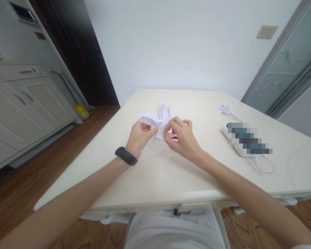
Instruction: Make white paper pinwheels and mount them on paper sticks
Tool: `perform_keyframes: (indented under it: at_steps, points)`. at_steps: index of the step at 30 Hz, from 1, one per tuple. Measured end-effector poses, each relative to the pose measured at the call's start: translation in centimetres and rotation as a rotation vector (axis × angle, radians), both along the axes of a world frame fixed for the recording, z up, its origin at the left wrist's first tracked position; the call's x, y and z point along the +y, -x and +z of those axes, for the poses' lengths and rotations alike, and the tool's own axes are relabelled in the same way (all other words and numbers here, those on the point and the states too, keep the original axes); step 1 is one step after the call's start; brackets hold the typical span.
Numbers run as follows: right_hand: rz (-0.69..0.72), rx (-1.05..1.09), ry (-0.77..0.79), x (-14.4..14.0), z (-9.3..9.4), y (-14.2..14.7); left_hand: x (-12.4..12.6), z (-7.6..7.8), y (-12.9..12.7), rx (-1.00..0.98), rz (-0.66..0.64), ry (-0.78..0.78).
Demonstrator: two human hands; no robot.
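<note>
Both hands work on a white paper pinwheel point(160, 132) above the middle of the table. My left hand point(138, 137), with a black band on its wrist, pinches its left side between thumb and fingers, and a curved flap stands up there. My right hand point(182, 136) has thumb and forefinger closed on the right side of the same paper. Just behind lie several thin white paper sticks point(160, 111), partly covered by the paper. A small red thing point(175, 137) shows under my right hand; its kind is hidden.
On the white table point(155, 180), a second white pinwheel on a stick point(224, 109) lies at the right. Nearer stands a white object with a blurred-out top point(239, 148) and a looped white cord point(268, 169). A wall closes off the far edge.
</note>
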State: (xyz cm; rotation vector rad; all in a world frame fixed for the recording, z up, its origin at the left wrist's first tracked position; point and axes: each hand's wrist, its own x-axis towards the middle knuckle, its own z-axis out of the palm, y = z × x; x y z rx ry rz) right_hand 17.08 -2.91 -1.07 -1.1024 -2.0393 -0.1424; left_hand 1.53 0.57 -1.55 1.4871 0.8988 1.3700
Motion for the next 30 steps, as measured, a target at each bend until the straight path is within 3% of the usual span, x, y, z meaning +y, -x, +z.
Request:
perform_keyframes:
  at_steps: [17,30]
  points:
    - [-0.008,-0.010,-0.012,0.82,0.05,-0.88,-0.53,0.00,-0.27,0.082,-0.077,0.014]
    - [-0.016,-0.029,-0.046,0.54,0.29,-0.95,-0.67,0.21,-0.30,0.058,-0.045,-0.006]
